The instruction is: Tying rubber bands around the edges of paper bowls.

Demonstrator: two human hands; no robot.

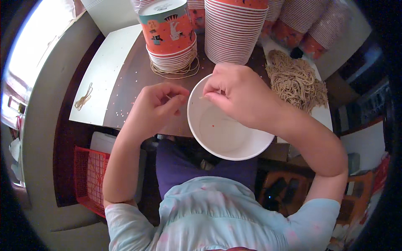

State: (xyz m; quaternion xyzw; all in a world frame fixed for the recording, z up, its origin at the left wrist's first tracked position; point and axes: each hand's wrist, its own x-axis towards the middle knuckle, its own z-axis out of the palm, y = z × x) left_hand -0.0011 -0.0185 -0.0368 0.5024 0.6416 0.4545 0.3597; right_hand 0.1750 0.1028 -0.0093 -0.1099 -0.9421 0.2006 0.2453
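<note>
A large white paper bucket (226,144) sits with its open mouth toward me at the table's front edge, and a small red dot shows inside it. My right hand (234,92) reaches over the far rim, fingers curled in a pinch. From its fingertips a short pale piece of cord (203,98) sticks out inside the bucket. Just outside the left rim, my left hand (161,102) is also closed in a pinch. Something small and pale shows between its fingers, too small to make out. Whether it joins the cord is hidden.
Orange-printed buckets (169,33) stand nested upside down with cord loops (176,75) around them. Beside them rises a tall bucket stack (236,29). A heap of tan cords (295,79) lies right; a small cord bundle (83,97) lies left. A red basket (90,178) stands below.
</note>
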